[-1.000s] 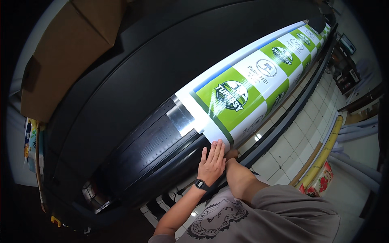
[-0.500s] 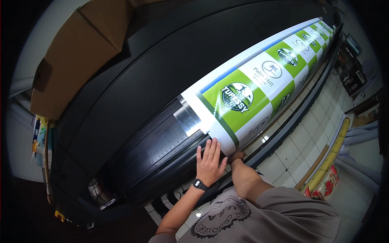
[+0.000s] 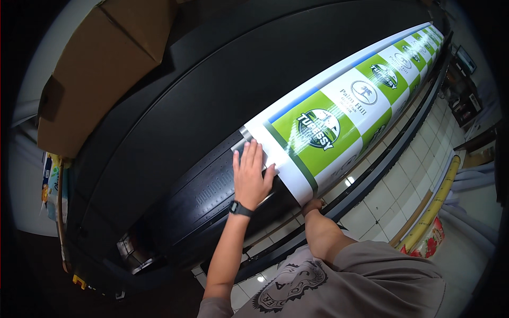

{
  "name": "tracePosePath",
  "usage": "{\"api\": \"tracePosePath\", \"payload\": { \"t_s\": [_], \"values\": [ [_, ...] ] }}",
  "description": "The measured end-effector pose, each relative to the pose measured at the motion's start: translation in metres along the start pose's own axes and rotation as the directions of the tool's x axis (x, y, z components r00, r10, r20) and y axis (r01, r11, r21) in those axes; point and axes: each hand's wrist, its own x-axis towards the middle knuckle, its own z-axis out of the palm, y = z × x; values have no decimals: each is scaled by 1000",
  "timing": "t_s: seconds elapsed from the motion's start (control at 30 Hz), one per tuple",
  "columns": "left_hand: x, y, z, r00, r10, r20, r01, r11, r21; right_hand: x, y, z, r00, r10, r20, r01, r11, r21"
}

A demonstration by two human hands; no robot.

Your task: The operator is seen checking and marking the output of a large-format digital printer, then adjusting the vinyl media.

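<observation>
A glossy printed sheet (image 3: 339,98) with green and white checks and repeated logos curves over the front of a long black wide-format printer (image 3: 196,100). My left hand (image 3: 249,172) lies open, fingers stretched, over a silver metal plate (image 3: 239,146) beside the sheet's white left margin. The thumb points toward that margin. Down at the sheet's lower left corner, my right hand (image 3: 313,205) is closed at the edge, its fingers partly hidden by the sheet. A perforated black platen (image 3: 207,188) runs left from the metal plate.
A brown cardboard box (image 3: 106,69) sits at the upper left on the printer. Along the front runs a dark rail (image 3: 366,175) above white floor tiles (image 3: 389,183). A yellow roll (image 3: 440,196) and several pale rolls lie at the right, near a red-patterned package (image 3: 427,238).
My left hand has moved left and up, from the sheet's lower margin onto the metal plate. My right hand stays at the sheet's lower corner. The view has shifted slightly.
</observation>
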Motion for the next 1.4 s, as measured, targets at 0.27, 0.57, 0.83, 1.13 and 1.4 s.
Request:
{"api": "tracePosePath", "payload": {
  "t_s": [0.27, 0.57, 0.83, 1.13, 1.4],
  "values": [
    [89, -47, 2, 947, -51, 319, 62, 998, -25, 7, -4, 2, 1000, 14, -10, -13, 1000, 10],
    [95, -60, 1, 946, -14, 323, -18, 995, 96, -7, -4, -5, 995, 10, 102, -16, 998, 58],
    [98, -64, 14, 984, 93, 154, -123, 973, 196, 12, 23, -20, 988, 76, 138, -115, 946, 304],
    [49, -43, -1, 997, 15, -80, -4, 990, 141, -19, 149, -95, 963, 267, -45, 269, -925, 269],
    [-88, 62, 2, 992, -28, -127, 15, 995, -103, -105, 215, -54, 518, 519, -680, 606, 338, 720]
  ]
}}
